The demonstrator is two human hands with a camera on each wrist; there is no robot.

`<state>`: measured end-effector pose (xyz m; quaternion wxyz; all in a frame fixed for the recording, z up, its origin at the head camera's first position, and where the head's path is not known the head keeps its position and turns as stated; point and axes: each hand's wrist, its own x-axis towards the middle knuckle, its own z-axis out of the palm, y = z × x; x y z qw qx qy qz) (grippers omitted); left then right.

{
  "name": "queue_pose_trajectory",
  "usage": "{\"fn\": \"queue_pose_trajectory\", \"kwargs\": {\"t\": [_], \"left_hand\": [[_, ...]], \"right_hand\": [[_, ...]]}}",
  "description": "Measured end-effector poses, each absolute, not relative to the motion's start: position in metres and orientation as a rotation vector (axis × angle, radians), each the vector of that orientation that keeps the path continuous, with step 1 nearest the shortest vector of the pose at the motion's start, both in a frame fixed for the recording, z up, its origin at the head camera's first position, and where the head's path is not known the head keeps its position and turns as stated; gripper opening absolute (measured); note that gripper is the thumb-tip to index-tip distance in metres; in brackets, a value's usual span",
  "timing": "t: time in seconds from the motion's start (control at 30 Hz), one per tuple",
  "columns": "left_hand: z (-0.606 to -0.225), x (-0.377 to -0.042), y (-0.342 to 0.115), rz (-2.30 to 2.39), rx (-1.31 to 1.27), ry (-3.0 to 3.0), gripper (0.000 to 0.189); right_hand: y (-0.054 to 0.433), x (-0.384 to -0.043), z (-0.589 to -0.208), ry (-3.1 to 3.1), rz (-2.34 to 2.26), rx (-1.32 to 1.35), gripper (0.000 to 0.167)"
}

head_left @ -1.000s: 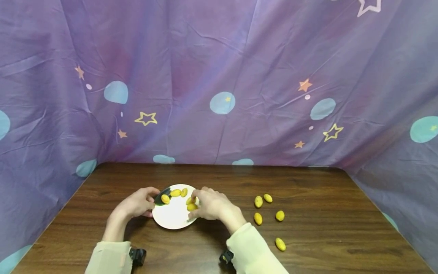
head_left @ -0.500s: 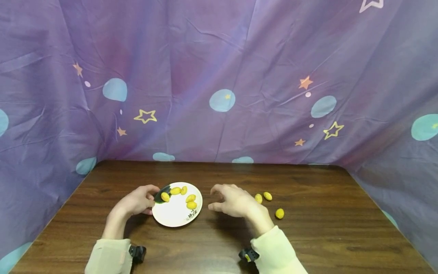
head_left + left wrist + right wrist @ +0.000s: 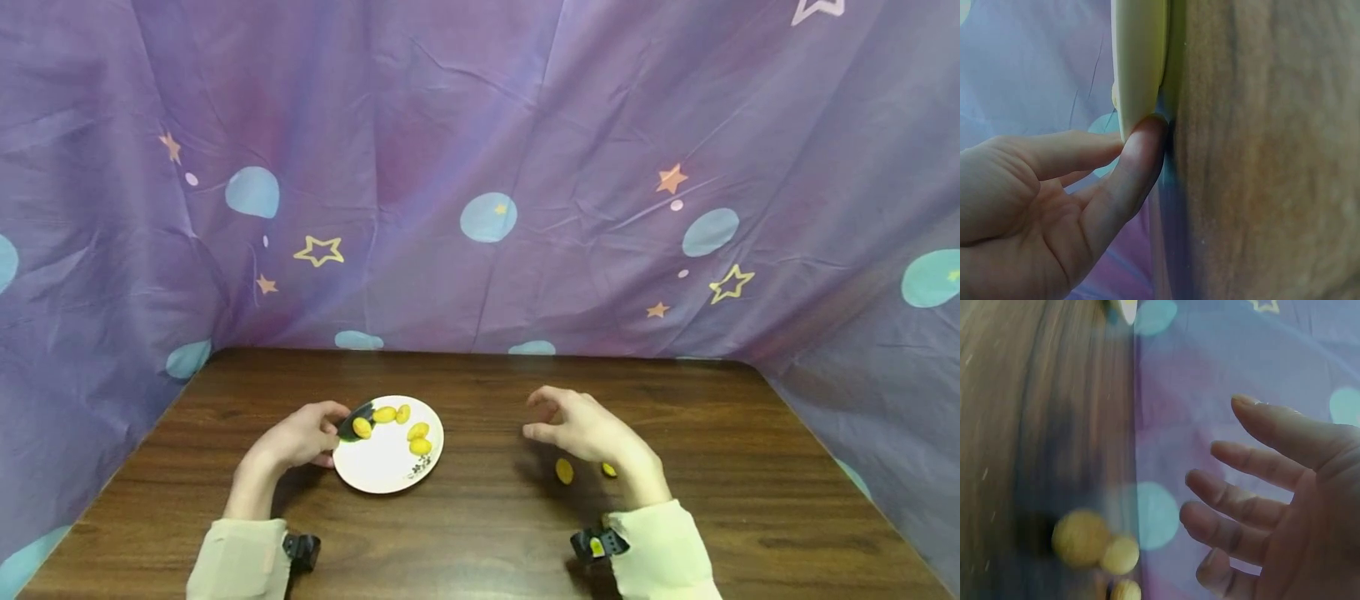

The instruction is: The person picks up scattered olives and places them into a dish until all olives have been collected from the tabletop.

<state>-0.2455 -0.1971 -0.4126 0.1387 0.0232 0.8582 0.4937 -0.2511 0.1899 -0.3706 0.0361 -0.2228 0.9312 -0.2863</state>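
Note:
A white plate (image 3: 373,468) with a dark leaf pattern and a small floral print lies left of the table's middle. Several small yellow oval fruits (image 3: 385,415) sit on it. My left hand (image 3: 300,435) pinches the plate's left rim between thumb and finger, as the left wrist view shows on the plate edge (image 3: 1138,69). Over the table to the right hovers my right hand (image 3: 588,429), fingers loosely spread and holding nothing. Below it lies a yellow fruit (image 3: 564,471), with another (image 3: 609,470) partly behind the wrist. The right wrist view shows more yellow fruits (image 3: 1080,537) beneath the hand.
The brown wooden table (image 3: 480,533) has a purple cloth backdrop (image 3: 420,167) with stars and blobs at its back and sides. Black wrist cameras (image 3: 302,552) are strapped at both sleeves.
My right hand has let go of a yellow fruit on the plate, then moved right to above the loose fruits, covering some of them. The left hand stays at the rim.

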Motion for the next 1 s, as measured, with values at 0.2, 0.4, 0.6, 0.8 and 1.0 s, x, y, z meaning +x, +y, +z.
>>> {"fn": "queue_pose_trajectory", "kwargs": {"t": [0.2, 0.4, 0.6, 0.8, 1.0], "left_hand": [[-0.411, -0.247, -0.197, 1.415, 0.077, 2.492, 0.052], [-0.409, -0.248, -0.196, 1.401, 0.091, 2.496, 0.052], [-0.408, -0.246, -0.196, 1.386, 0.076, 2.497, 0.052], [-0.409, -0.245, -0.197, 1.389, 0.083, 2.497, 0.051], [-0.41, -0.245, -0.197, 1.405, 0.075, 2.483, 0.052]], "right_hand": [[0.217, -0.252, -0.378, 2.822, -0.973, -0.638, 0.037], [0.24, -0.255, -0.385, 2.758, -1.156, -0.507, 0.036], [0.259, -0.256, -0.391, 2.742, -1.214, -0.444, 0.033], [0.275, -0.254, -0.399, 2.691, -1.262, -0.421, 0.031], [0.293, -0.25, -0.407, 2.61, -1.244, -0.374, 0.028]]}}
